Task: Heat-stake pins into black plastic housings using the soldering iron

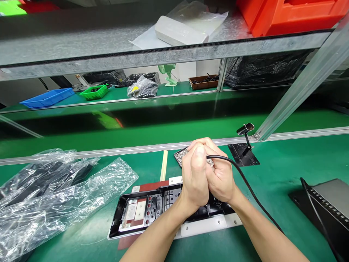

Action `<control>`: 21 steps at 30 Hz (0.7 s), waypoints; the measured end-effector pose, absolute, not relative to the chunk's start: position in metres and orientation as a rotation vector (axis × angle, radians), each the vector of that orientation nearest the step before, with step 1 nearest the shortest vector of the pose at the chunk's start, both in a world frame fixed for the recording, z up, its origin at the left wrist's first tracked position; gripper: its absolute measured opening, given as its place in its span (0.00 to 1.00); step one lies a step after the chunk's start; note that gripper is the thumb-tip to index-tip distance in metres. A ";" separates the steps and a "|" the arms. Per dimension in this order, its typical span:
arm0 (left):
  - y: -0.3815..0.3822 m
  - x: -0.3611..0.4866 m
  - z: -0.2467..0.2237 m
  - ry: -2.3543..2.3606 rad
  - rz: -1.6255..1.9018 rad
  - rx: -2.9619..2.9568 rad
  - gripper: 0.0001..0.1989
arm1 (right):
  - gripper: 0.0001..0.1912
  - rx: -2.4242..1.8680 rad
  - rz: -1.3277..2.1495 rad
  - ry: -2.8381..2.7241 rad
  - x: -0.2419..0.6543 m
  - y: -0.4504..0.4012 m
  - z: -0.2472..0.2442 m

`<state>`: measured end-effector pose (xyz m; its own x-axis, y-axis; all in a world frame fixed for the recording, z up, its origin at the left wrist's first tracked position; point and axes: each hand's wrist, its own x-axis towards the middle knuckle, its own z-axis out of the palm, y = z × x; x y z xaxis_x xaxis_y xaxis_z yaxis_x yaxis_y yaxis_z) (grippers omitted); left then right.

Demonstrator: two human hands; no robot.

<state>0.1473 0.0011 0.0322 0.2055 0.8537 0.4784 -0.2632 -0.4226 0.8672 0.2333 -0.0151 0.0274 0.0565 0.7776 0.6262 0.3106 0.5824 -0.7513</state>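
Observation:
My left hand (195,174) and my right hand (221,176) are pressed together, fingers curled tight, above a black plastic housing (155,209). Out from between them runs a black cable (245,178), bending down to the right. A small clear piece shows beside the cable at the fingers; the rest of what they enclose is hidden. The open housing lies in a white fixture (203,226) with a reddish-brown base, its right part covered by my hands and forearms. Just behind my left hand is a small tray of screws (180,156).
Clear plastic bags (68,196) with dark parts lie at left. A black tube holder (245,129) stands behind right; a black slotted part (327,203) lies at right. Overhead runs a metal shelf (109,62) with a red bin (291,16). Green conveyor belt (169,127) beyond.

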 end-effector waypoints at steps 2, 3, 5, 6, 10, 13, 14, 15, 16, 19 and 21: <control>0.001 0.147 0.033 0.599 1.431 1.508 0.24 | 0.09 -0.962 0.455 -1.525 0.233 -0.015 0.027; 0.001 0.147 0.033 0.597 1.435 1.517 0.24 | 0.09 -0.958 0.455 -1.523 0.233 -0.015 0.027; 0.001 0.147 0.034 0.592 1.428 1.534 0.25 | 0.09 -0.948 0.454 -1.517 0.233 -0.015 0.027; 0.001 0.146 0.034 0.598 1.427 1.541 0.25 | 0.09 -0.947 0.453 -1.515 0.233 -0.015 0.027; 0.001 0.145 0.033 0.619 1.427 1.541 0.24 | 0.10 -0.946 0.447 -1.514 0.233 -0.015 0.027; 0.001 0.145 0.032 0.622 1.432 1.547 0.23 | 0.10 -0.929 0.449 -1.514 0.233 -0.015 0.027; 0.001 0.145 0.033 0.627 1.435 1.546 0.23 | 0.09 -0.928 0.456 -1.513 0.233 -0.014 0.027; 0.000 0.145 0.033 0.631 1.432 1.540 0.23 | 0.09 -0.929 0.460 -1.512 0.232 -0.014 0.027; 0.000 0.146 0.034 0.629 1.418 1.532 0.23 | 0.09 -0.928 0.460 -1.511 0.232 -0.014 0.026; 0.000 0.147 0.035 0.614 1.386 1.500 0.24 | 0.11 -0.917 0.448 -1.512 0.232 -0.014 0.026; -0.001 0.147 0.035 0.612 1.387 1.489 0.23 | 0.11 -0.909 0.445 -1.506 0.232 -0.014 0.025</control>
